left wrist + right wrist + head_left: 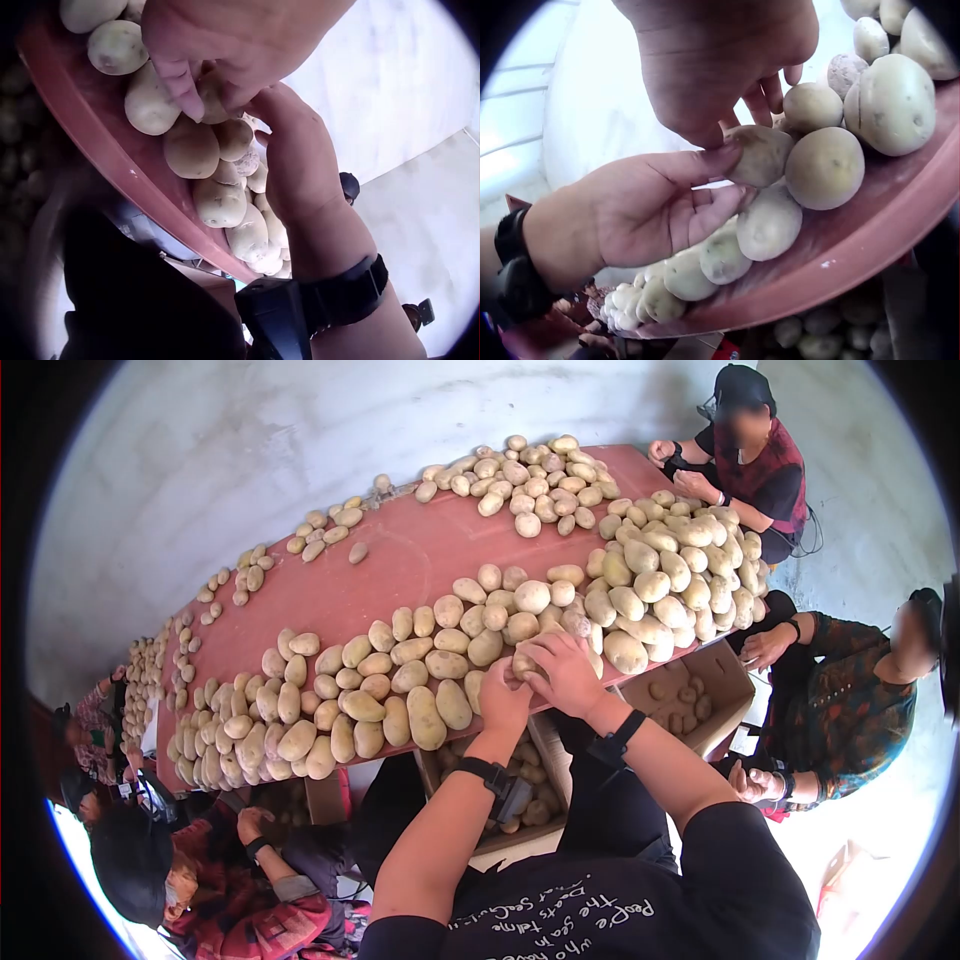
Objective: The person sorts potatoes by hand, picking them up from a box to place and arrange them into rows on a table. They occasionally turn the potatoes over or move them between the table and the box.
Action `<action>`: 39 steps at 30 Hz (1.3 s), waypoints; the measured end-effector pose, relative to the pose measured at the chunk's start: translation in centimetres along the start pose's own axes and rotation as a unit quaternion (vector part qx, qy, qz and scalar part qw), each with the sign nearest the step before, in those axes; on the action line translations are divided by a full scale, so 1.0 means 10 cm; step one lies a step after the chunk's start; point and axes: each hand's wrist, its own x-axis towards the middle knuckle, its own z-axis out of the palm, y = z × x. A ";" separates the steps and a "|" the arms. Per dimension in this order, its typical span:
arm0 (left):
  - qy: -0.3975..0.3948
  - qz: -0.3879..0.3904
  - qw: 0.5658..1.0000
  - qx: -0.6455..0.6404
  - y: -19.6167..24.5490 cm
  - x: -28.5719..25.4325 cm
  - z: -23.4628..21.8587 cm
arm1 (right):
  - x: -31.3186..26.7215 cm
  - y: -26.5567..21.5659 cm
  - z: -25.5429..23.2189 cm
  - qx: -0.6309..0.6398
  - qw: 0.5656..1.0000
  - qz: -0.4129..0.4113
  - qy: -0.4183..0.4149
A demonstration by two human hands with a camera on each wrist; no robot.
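Both hands meet over one potato at the edge of the red table. In the right wrist view the left hand (pixel 641 206) pinches that potato (pixel 761 155) between thumb and fingers. The right hand (pixel 731 64) arches over its far side, fingers partly hidden behind it. From the head, the left hand (pixel 505 700) and the right hand (pixel 567 675) nearly hide the potato. In the left wrist view the right hand (pixel 300 150) lies beyond the potato (pixel 214 97), close to the left hand (pixel 232 37). More potatoes (pixel 825 168) lie directly beside it.
Rows of potatoes (pixel 425 718) line the near edge of the red table (pixel 370 570), with a large heap (pixel 690 570) at the right. Below stand cardboard boxes (pixel 735 710) holding potatoes. People sit at the right (pixel 850 700) and left (pixel 240 900); another (pixel 765 470) sits at the far right corner.
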 end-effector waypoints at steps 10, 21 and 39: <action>-0.031 0.076 0.996 0.021 -0.01 -0.17 -0.10 | -0.10 0.10 0.04 0.012 0.998 0.040 0.043; -0.024 0.029 0.975 -0.221 0.18 -0.14 -0.68 | -0.15 0.12 0.09 -0.035 0.997 0.013 0.072; -0.365 0.633 0.674 0.108 3.14 -1.96 -2.68 | -0.13 -0.06 0.16 -0.111 0.993 -0.010 0.033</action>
